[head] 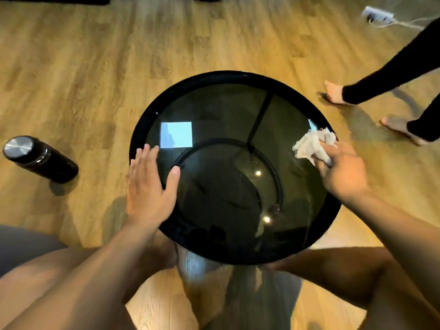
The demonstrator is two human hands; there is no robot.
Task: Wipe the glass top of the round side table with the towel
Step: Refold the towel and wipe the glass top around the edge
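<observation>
Wood-plank floor (95, 67) surrounds my round, dark glass tabletop (226, 186); my left hand (147, 186) lies flat at its left edge, my right hand (342, 170) grips a crumpled white towel (312, 144) at its right edge.

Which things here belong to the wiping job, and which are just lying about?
Job: glass top; towel gripped in right hand; left hand flat on its edge.
Lying about: black bottle; power strip; another person's legs.

The round glass-topped table (226, 77) stands on a wooden floor (95, 67). A crumpled towel (312, 144) rests at the table's right edge, and a black bottle (40, 159) sits on the floor left of the table.
</observation>
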